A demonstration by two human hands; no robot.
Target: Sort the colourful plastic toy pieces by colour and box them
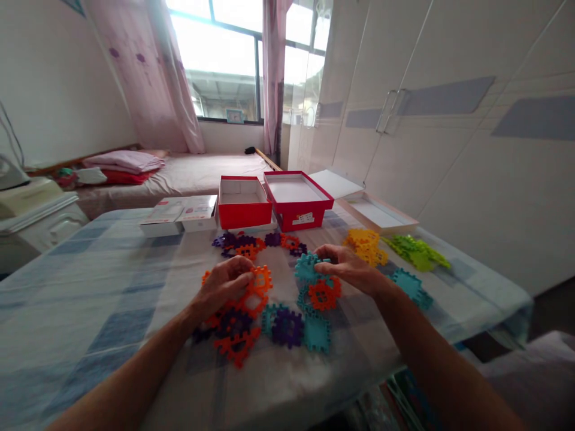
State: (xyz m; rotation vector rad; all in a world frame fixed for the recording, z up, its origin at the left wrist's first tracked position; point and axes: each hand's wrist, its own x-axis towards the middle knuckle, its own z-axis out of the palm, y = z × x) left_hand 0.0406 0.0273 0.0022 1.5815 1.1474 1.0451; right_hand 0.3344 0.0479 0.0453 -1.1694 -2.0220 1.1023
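Looking down from the head camera, the bench (90,287) stretches wide under a blue-and-white checked cloth, with bare cloth to the left of the work and its right corner dropping away near the wardrobe doors (449,149). The near edge runs just below the cluster of flat toothed tiles, so little room remains toward the body. At the back stand a red box (242,206) and its red lid (299,206), both open side up, with a white box (179,216) to their left and a shallow white tray (377,214) to their right. Between the boxes and the hands lies a row of purple and orange tiles (251,242); yellow tiles (366,246) and green tiles (415,251) are piled to the right, well apart from the centre. The left hand (222,286) rests palm down, fingers curled over an orange tile (259,280), and covers part of the joined pieces beneath, so its grip is hard to read. The right hand (348,269) reaches in from the right, fingertips pinching a teal tile (308,267) that sits just above an orange tile ringed in teal (322,293). Both forearms enter from the lower edge, cut off by the frame. Tooth details blur toward the far piles.
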